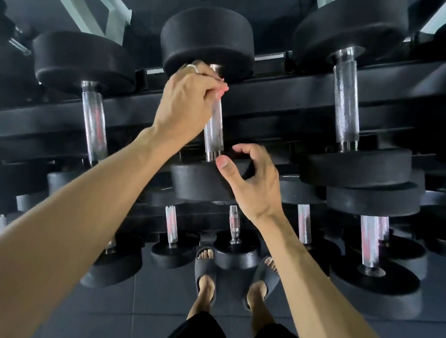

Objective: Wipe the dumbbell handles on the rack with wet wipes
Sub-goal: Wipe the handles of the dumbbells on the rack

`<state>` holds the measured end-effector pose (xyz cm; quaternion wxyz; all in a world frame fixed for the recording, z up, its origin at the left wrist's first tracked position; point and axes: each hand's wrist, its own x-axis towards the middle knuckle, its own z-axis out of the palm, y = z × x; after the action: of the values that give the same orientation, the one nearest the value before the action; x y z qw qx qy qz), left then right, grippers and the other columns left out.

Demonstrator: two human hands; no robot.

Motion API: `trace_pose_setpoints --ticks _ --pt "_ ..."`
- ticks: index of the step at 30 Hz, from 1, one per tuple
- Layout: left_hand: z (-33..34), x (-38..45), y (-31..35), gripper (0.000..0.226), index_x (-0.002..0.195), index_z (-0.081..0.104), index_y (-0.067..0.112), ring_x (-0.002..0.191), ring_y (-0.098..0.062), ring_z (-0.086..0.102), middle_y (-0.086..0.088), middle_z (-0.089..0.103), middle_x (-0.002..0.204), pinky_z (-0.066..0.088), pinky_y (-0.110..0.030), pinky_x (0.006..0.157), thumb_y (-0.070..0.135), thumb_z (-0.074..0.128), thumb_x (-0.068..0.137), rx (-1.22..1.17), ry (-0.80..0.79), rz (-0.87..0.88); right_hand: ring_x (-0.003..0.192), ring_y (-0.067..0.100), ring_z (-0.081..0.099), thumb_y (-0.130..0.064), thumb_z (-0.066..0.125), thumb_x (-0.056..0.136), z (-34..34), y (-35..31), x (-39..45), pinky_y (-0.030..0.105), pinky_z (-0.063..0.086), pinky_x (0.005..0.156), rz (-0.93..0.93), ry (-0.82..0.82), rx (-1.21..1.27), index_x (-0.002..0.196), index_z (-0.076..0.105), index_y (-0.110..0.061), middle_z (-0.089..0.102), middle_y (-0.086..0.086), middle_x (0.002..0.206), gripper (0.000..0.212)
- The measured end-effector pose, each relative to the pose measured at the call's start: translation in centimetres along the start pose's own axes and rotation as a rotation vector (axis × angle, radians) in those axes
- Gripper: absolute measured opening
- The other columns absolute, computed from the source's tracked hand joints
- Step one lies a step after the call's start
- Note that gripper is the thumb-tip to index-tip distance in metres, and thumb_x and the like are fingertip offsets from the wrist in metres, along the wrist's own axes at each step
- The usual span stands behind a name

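At frame centre, our left hand [186, 99] is gripping the top of a dumbbell handle [214, 131] on the rack [295, 93], a sliver of wipe [193, 67] showing; our right hand [248, 181] is hovering half-curled, holding nothing. We are risking missed lower knurling, or a dropped wipe.

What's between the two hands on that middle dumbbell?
Head view: the bare knurled stretch of the handle. The left hand grips its upper end, seemingly with a wipe; the right hand curls at the lower weight head.
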<state>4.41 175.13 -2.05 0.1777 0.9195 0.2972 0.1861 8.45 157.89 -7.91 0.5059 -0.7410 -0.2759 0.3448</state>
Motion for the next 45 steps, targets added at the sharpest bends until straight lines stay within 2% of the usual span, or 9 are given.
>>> trace_pose_setpoints --ticks 4,11,15,20,25,30,36,41,45 --pt "-1.4 -1.5 -0.1 0.016 0.103 0.077 0.010 0.091 0.001 0.055 -0.002 0.070 0.102 0.042 -0.002 0.084 0.017 0.069 0.092 -0.002 -0.062 0.028 0.117 0.001 0.048 -0.079 0.048 0.070 -0.2 -0.1 -0.2 0.010 0.033 0.093 0.007 -0.010 0.012 0.120 0.059 -0.026 0.055 -0.014 0.120 0.073" --pt "-0.8 -0.7 0.4 0.022 0.102 0.077 0.007 0.102 -0.023 0.064 -0.009 0.069 0.109 0.054 -0.038 0.089 0.002 0.058 0.094 0.132 -0.159 0.093 0.118 0.001 0.048 -0.077 0.049 0.070 0.1 -0.2 -0.4 0.011 0.033 0.095 0.016 0.019 0.039 0.117 0.059 -0.027 0.054 -0.017 0.117 0.069" --pt "-2.0 -1.5 0.1 0.020 0.102 0.078 0.012 0.096 -0.019 0.065 -0.004 0.070 0.103 0.053 -0.036 0.091 0.003 0.062 0.094 0.118 -0.345 0.158 0.116 -0.002 0.047 -0.077 0.049 0.071 0.0 -0.4 -0.5 0.005 0.030 0.092 0.011 0.020 0.040 0.120 0.058 -0.027 0.052 -0.019 0.118 0.070" --pt "-1.0 1.4 -0.2 0.022 0.097 0.078 0.006 0.094 -0.030 0.065 -0.014 0.067 0.103 0.053 -0.044 0.086 0.000 0.057 0.092 0.216 -0.234 0.125 0.119 -0.002 0.046 -0.076 0.050 0.071 0.4 -0.3 -0.6 0.003 0.028 0.094 0.021 0.044 0.049 0.120 0.056 -0.029 0.052 -0.020 0.119 0.069" --pt "-2.1 -1.8 0.5 0.019 0.105 0.076 0.008 0.100 -0.024 0.065 -0.007 0.068 0.111 0.052 -0.040 0.093 0.006 0.061 0.095 0.168 -0.460 0.275 0.124 0.000 0.045 -0.076 0.050 0.072 0.2 -0.4 -0.9 0.008 0.030 0.097 0.028 0.028 0.050 0.128 0.054 -0.027 0.049 -0.018 0.125 0.075" --pt "-1.3 2.0 -0.2 0.019 0.095 0.079 0.008 0.093 -0.030 0.064 -0.010 0.067 0.103 0.051 -0.042 0.086 0.003 0.061 0.092 0.236 -0.311 0.192 0.130 -0.006 0.032 -0.078 0.058 0.070 0.4 0.1 -2.2 0.002 0.023 0.096 0.099 0.033 0.103 0.149 0.034 -0.029 0.038 -0.015 0.147 0.096" --pt "-2.3 -1.9 0.8 0.018 0.100 0.078 0.012 0.096 -0.020 0.066 -0.002 0.069 0.104 0.052 -0.036 0.091 0.006 0.064 0.092 0.150 -0.587 0.290 0.128 -0.008 0.027 -0.069 0.064 0.072 0.6 0.0 -3.5 0.005 0.023 0.098 0.191 0.067 0.192 0.157 0.020 -0.027 0.029 -0.011 0.156 0.105" --pt "-1.0 1.6 0.1 0.019 0.096 0.078 0.012 0.097 -0.031 0.064 -0.007 0.067 0.104 0.051 -0.044 0.089 0.003 0.063 0.091 0.257 -0.454 0.212 0.135 -0.003 0.032 -0.076 0.064 0.067 1.0 0.3 -3.5 0.018 0.029 0.110 0.188 0.083 0.200 0.156 0.022 -0.029 0.030 -0.013 0.156 0.110" --pt "-1.4 -2.0 0.5 0.027 0.095 0.079 0.015 0.091 -0.024 0.065 -0.001 0.068 0.099 0.053 -0.042 0.085 -0.005 0.064 0.084 0.196 -0.671 0.294 0.138 0.005 0.037 -0.080 0.059 0.061 1.0 0.2 -3.5 0.027 0.036 0.113 0.196 0.089 0.184 0.156 0.023 -0.028 0.035 -0.010 0.154 0.113"
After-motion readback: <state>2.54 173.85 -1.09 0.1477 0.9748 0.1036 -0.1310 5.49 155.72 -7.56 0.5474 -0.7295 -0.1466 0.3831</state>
